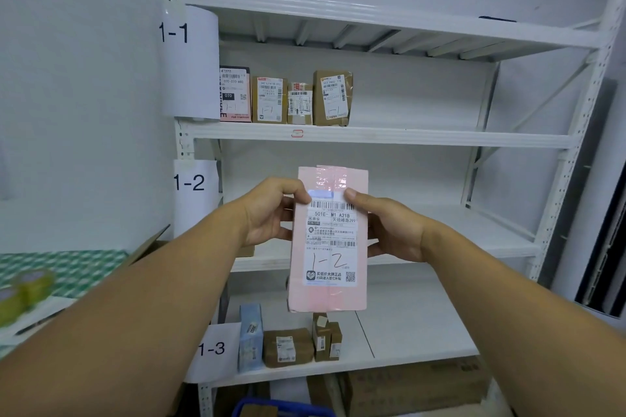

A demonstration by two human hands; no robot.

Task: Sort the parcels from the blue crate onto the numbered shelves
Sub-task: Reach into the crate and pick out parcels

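I hold a flat pink parcel (327, 294) upright in front of the white shelf rack. Its white label has "1-2" handwritten on it. My left hand (271, 213) grips its left edge, thumb on the label's top. My right hand (389, 230) grips its right edge the same way. Paper signs on the rack's left post read 1-1 (174, 33), 1-2 (189, 182) and 1-3 (211, 348). The shelf by the 1-2 sign (474, 240) lies right behind the parcel. The blue crate (281, 408) shows only its rim at the bottom edge.
Several labelled parcels (284, 98) stand in a row on the 1-1 shelf. A blue box and brown parcels (288, 345) sit on the 1-3 shelf. Cardboard boxes (413, 386) lie under the rack. A green-checked table with yellow tape rolls (27, 291) is at left.
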